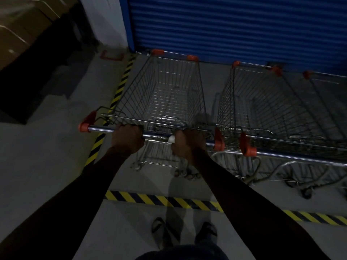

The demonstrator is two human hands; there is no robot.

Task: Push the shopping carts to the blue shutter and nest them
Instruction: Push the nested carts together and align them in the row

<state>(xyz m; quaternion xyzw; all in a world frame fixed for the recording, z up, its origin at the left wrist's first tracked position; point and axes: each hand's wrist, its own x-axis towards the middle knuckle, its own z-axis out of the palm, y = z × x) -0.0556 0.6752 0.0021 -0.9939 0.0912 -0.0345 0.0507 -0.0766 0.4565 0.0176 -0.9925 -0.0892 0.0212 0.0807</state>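
Observation:
A wire shopping cart (pixel 169 91) with orange corner caps stands in front of me, its nose close to the blue shutter (pixel 234 27). My left hand (pixel 126 136) and my right hand (pixel 187 144) are both wrapped around its chrome handle bar (pixel 101 129). To its right a second cart (pixel 262 102) is parked beside it, facing the shutter. A third cart (pixel 330 94) shows partly at the right edge; how it sits against the second I cannot tell.
Yellow-and-black hazard tape (pixel 116 94) runs along the floor on the left, and another strip (pixel 169 201) crosses behind the carts. A dark bulky object (pixel 37 72) and brown cartons (pixel 20 25) stand at the left. My feet (pixel 184 235) are behind the tape.

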